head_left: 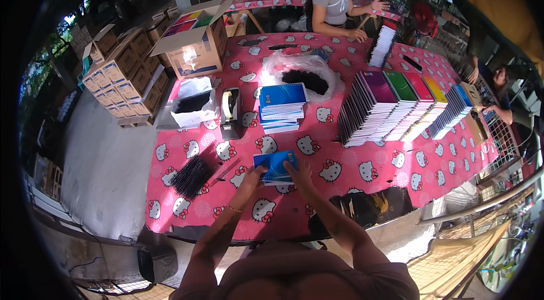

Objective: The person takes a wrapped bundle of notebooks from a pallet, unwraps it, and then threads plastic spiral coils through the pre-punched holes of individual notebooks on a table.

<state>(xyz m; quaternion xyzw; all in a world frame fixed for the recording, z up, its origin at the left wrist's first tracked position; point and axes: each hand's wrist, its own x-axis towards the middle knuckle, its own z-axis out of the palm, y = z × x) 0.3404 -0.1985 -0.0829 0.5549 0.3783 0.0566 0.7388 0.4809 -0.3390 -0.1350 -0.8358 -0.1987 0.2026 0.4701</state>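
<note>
A small blue-covered notebook (276, 163) is between my hands, just above the near part of the table. My left hand (253, 179) grips its left side with the thumb on top. On its right side my right hand (299, 174) closes the same way, thumb over the cover. Whether it is one notebook or several together I cannot tell. To the left lies a heap of black spiral binding coils (194, 177), with a loose coil (228, 168) beside it. Beyond my hands stands a pile of blue notebooks (280, 108).
Behind are a tape dispenser (229, 112), a white box of coils (193, 108) and a plastic bag (330, 79) of coils. Stacked spiral notebooks (378, 108) fill the right. Cartons (197, 55) stand left. A person (338, 5) sits across; another (498, 87) is at right.
</note>
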